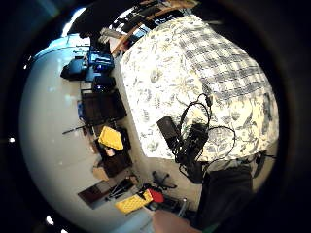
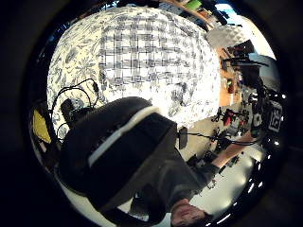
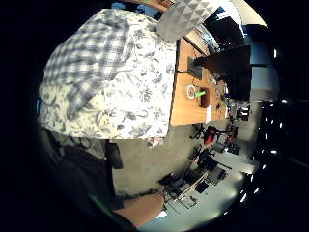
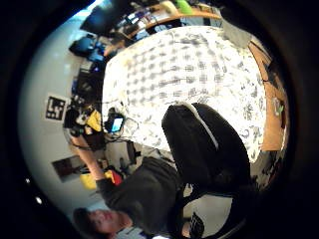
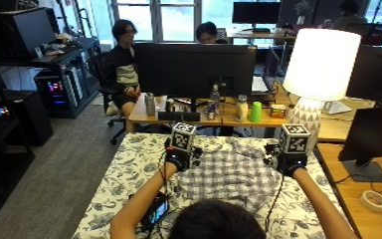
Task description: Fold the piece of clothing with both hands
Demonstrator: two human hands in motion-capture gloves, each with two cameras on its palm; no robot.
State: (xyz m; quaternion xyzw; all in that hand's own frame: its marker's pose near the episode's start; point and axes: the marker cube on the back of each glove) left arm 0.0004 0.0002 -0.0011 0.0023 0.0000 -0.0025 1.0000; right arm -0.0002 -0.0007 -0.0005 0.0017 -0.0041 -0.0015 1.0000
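Observation:
A grey and white plaid shirt (image 5: 231, 174) lies spread flat on the floral tablecloth (image 5: 128, 174) in front of me. My left hand (image 5: 177, 159) hovers above the shirt's far left corner. My right hand (image 5: 289, 163) hovers above its far right corner. Both are raised off the cloth and hold nothing. The palm views look down from a height on the whole shirt (image 1: 228, 63) (image 2: 147, 52) (image 3: 91, 53) (image 4: 184, 64), with no fabric close to either palm. My head fills part of both thumb side views.
A dark handheld device with cables (image 5: 156, 209) lies on the tablecloth near my left elbow. Beyond the table stand a large monitor (image 5: 194, 62) and a white lamp (image 5: 320, 64). On the wooden desk at the right are another monitor (image 5: 373, 139) and a tape roll (image 5: 375, 199).

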